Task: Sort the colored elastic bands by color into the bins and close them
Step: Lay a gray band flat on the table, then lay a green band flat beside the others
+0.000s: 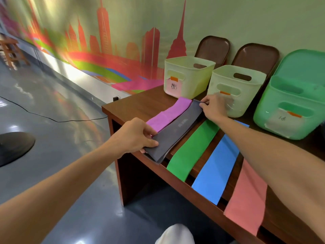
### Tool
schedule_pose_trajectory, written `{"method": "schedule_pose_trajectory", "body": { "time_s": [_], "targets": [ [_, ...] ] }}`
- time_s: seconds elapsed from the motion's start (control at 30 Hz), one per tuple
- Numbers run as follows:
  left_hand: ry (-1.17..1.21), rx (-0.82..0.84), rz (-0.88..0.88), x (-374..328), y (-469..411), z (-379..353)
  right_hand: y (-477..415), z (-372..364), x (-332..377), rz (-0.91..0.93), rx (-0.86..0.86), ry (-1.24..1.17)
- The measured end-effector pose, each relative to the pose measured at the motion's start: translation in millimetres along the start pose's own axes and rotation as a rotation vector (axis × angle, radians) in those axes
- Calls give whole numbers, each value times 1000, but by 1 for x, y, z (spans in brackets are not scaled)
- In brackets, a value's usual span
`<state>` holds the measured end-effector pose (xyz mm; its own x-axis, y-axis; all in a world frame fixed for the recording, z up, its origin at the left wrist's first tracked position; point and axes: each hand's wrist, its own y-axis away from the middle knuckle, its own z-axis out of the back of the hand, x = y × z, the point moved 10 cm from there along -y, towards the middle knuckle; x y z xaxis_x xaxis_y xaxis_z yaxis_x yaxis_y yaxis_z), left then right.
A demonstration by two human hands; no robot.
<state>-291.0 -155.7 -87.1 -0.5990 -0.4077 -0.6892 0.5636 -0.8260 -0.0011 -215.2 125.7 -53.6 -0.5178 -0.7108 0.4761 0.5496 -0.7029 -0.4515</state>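
The left hand (pixel 135 136) pinches the grey elastic band's (pixel 179 127) near end at the desk's (pixel 133 104) front edge. The right hand (pixel 214 107) pinches its far end beside the middle pale bin (pixel 242 95). A purple band (pixel 168 113) lies alongside it. The green band (pixel 191 148), blue band (pixel 216 166) and pink band (pixel 246 196) overhang the front edge.

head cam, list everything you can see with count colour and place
purple band: 1, purple, leftmost
grey band: 1, dark grey, overlapping purple one
green band: 1, green, right of grey
blue band: 1, blue, right of green
pink band: 1, pink, rightmost
pale bins: 2, yellowish, back of table
green bin: 1, green, right of them
brown lids: 2, brown, against wall
green lid: 1, green, behind green bin
table: 1, brown, by the wall
left hand: pinches grey band's near end
right hand: pinches its far end
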Motion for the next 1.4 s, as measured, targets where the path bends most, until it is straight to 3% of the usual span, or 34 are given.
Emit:
{"method": "schedule_pose_trajectory", "body": {
  "time_s": [0.37, 0.53, 0.73, 0.9, 1.0, 1.4],
  "targets": [
    [-368, 10, -85, -12, -2, -9, 3, -12, 2, 19, 45, 116],
    [-548, -120, -191, -34, 6, 0, 12, 3, 10, 45, 37, 228],
    [-362, -138, -355, -73, 16, -6, 40, 46, 27, 206, 128, 252],
    [-170, -27, -461, -115, 30, -36, 85, 97, 23, 254, 310, 247],
    [-98, 30, -497, -142, 41, -59, 112, 137, 6, 255, 310, 278],
    [-12, 306, -622, -251, 77, -200, 207, 256, -127, -44, 244, 248]
  ]
}}
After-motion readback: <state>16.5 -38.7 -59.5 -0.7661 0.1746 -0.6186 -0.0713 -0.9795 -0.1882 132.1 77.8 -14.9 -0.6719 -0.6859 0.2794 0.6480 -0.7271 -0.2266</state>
